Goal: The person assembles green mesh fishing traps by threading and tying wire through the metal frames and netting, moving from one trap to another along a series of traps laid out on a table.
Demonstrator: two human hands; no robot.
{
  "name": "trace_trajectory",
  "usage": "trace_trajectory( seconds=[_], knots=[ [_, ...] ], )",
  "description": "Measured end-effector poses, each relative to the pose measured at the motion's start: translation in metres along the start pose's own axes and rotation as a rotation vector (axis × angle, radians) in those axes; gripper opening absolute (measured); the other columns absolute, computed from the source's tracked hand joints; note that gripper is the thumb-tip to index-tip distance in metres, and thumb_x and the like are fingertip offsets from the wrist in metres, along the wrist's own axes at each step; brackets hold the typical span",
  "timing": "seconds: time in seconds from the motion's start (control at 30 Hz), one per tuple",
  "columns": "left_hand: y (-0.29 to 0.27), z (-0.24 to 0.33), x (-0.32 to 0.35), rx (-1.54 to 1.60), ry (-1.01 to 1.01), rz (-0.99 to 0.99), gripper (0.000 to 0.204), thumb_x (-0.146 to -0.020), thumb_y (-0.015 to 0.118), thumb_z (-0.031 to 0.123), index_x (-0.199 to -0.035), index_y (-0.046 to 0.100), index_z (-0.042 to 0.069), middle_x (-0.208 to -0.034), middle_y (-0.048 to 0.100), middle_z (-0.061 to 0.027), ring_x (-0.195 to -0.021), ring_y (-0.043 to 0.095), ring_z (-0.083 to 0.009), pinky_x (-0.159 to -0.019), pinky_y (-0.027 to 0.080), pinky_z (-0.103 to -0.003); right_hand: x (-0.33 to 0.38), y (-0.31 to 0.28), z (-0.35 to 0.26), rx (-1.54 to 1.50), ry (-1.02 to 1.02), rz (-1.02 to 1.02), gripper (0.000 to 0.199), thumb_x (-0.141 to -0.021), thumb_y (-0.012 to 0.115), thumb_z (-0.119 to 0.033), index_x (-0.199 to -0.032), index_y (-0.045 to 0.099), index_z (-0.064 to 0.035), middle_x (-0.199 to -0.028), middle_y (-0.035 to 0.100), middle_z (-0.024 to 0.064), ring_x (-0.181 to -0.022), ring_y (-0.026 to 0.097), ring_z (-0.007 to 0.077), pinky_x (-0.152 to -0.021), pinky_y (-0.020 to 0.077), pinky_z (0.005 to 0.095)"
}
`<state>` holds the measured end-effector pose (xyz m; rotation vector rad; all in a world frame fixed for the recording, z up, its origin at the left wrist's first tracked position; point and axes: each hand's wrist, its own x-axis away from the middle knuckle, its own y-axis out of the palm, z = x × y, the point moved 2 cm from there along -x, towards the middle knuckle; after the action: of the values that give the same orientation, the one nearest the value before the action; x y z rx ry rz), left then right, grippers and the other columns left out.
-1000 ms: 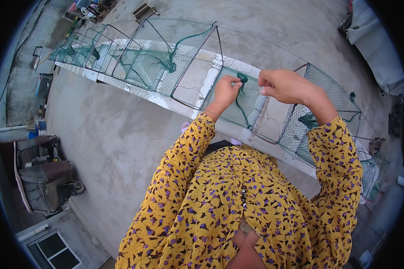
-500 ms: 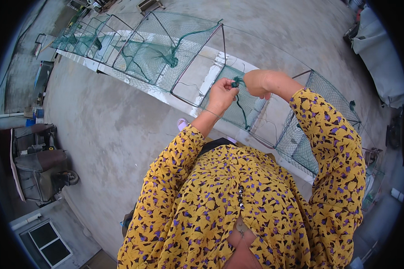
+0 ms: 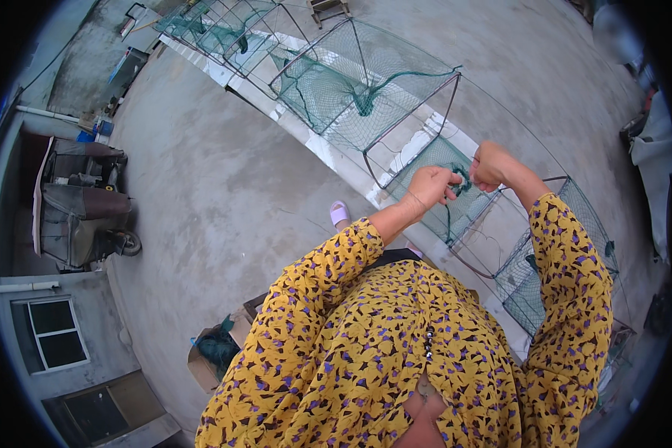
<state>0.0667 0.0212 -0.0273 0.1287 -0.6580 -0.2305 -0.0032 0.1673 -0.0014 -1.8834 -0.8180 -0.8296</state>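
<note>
A long folding net trap, green mesh point(image 3: 407, 56) on dark wire frames, stretches from the far left to the near right. My left hand point(image 3: 428, 188) is closed, thumb and fingers pinching a bunched knot of green netting point(image 3: 458, 178) at a low panel in the middle of the trap. My right hand point(image 3: 491, 166) is closed just right of that knot, fingertips pressed together; whatever they hold is too small to make out. A dark green cord point(image 3: 449, 222) hangs down over the mesh below my left hand.
The trap rests along a long white-and-grey board point(image 3: 306, 138) above a concrete floor point(image 3: 224, 172). An open cardboard box point(image 3: 203, 371) with dark green netting stands at the lower left. A three-wheeled vehicle point(image 3: 82, 213) is parked far left; a small wooden stool point(image 3: 328, 9) stands at the back.
The view has turned, so the trap and both hands appear farther right and lower. My right hand has changed its bend, its fingertips now near the knot. The cardboard box has come into view.
</note>
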Motion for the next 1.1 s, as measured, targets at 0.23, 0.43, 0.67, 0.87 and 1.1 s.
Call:
trace_trajectory(
  seconds=[0.23, 0.43, 0.67, 0.87, 1.1],
  knots=[
    [0.012, -0.003, -0.008, -0.087, 0.138, 0.184, 0.022, -0.086, 0.055, 0.020, -0.081, 0.060, 0.000, -0.071, 0.061, -0.0049, -0.050, 0.052, -0.0089, -0.042, 0.038, -0.021, 0.010, 0.005, -0.014, 0.033, -0.058, 0.119, 0.022, -0.077, 0.059, -0.019, -0.083, 0.061, 0.0016, -0.082, 0.064, 0.0138, -0.064, 0.064, 0.0216, -0.058, 0.0521, 0.0332],
    [0.016, -0.020, -0.017, -0.082, 0.131, 0.306, 0.037, -0.075, 0.065, 0.012, -0.103, 0.046, -0.002, -0.067, 0.056, -0.0053, -0.048, 0.052, -0.0097, -0.041, 0.038, -0.022, 0.007, 0.015, -0.012, 0.283, -0.105, 0.156, 0.019, -0.071, 0.062, -0.011, -0.087, 0.062, 0.0000, -0.093, 0.064, 0.0140, -0.083, 0.063, 0.0250, -0.072, 0.0500, 0.0361],
    [-0.002, -0.017, -0.032, -0.909, 0.239, 0.149, 0.031, -0.067, 0.063, 0.018, -0.094, 0.057, 0.005, -0.068, 0.059, -0.0126, -0.060, 0.059, -0.0283, -0.054, 0.045, -0.037, 0.034, 0.006, -0.031, 0.543, -0.244, 0.240, 0.025, -0.067, 0.061, -0.006, -0.092, 0.059, -0.0056, -0.094, 0.063, 0.0132, -0.092, 0.059, 0.0275, -0.074, 0.0482, 0.0365],
    [-0.018, 0.015, -0.035, -0.960, 0.601, 0.468, 0.008, -0.073, 0.052, 0.011, -0.076, 0.053, 0.004, -0.067, 0.057, -0.0135, -0.059, 0.055, -0.0329, -0.057, 0.046, -0.038, 0.028, 0.006, -0.027, 0.570, -0.174, 0.152, 0.023, -0.071, 0.056, -0.006, -0.091, 0.065, -0.0082, -0.095, 0.063, 0.0119, -0.091, 0.060, 0.0261, -0.075, 0.0479, 0.0353],
    [-0.030, 0.023, -0.022, -0.477, 0.321, 0.410, 0.006, -0.072, 0.050, 0.006, -0.075, 0.046, 0.002, -0.062, 0.049, -0.0070, -0.057, 0.054, -0.0195, -0.053, 0.043, -0.035, 0.038, 0.002, -0.009, 0.499, -0.266, 0.103, 0.025, -0.071, 0.051, -0.004, -0.091, 0.065, -0.0092, -0.093, 0.064, 0.0104, -0.089, 0.060, 0.0264, -0.075, 0.0478, 0.0353]
  ],
)
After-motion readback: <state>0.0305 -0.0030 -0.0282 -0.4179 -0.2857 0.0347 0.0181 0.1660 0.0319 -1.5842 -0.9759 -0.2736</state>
